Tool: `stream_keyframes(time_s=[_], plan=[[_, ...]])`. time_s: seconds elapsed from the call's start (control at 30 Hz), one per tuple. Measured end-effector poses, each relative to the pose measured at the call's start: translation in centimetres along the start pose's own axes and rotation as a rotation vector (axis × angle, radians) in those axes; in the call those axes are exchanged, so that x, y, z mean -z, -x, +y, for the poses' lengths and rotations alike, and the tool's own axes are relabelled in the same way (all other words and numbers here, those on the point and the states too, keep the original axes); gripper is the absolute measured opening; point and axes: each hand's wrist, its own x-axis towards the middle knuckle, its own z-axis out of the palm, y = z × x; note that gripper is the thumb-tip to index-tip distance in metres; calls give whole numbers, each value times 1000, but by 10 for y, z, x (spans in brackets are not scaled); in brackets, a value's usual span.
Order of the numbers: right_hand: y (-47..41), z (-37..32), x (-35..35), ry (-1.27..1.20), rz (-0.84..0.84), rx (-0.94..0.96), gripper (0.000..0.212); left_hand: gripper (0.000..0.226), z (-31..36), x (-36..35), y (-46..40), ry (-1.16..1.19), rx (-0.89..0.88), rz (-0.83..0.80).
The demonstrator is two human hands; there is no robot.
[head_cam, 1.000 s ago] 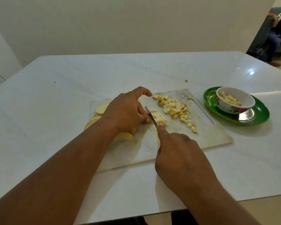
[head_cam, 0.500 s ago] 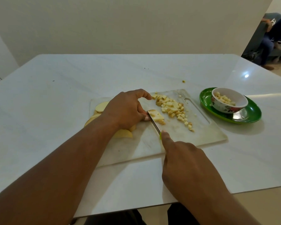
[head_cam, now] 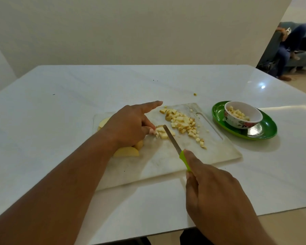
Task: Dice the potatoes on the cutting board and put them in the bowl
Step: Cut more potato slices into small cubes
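You're mid-dice here: your right hand point(head_cam: 217, 200), lower right of the frame, has its fingers wrapped round the green-handled knife with the narrow steel blade point(head_cam: 172, 141), index finger laid along the top of the handle. The blade tip sits on the small stack of pale potato strips point(head_cam: 163, 133) at centre frame, on the white marbled cutting board point(head_cam: 219, 149). Your left hand point(head_cam: 129, 125) pins that stack with curled fingertips, but the index finger sticks straight out, so I'd tuck it in. Keep the knuckles ahead of the tips and take even cuts. The pile of diced cubes point(head_cam: 183, 122) sits just right of the blade; sweep it into the white floral bowl point(head_cam: 243, 117) on the green plate point(head_cam: 265, 131), upper right. Uncut yellow slices point(head_cam: 126, 151) wait under your left wrist.
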Motion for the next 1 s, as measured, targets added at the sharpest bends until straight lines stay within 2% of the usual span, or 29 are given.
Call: stream_keyframes(time_s=[0.2,0.37,0.53,0.77,1.0], plan=[[-17,-12,-9,-4,-52,75,64,59,-1,5,3,58,59,176],[-25,2,-11,60,-49,89,63,49,-5,3,1,33,66,171],[-29,21,-1,72,0,48,61,48,-5,3,0,5,45,187],[-26,25,0,81,35,20,60,38,-11,9,-2,10,43,265],[-31,10,-15,82,40,121,61,24,-28,20,-5,-88,125,253]])
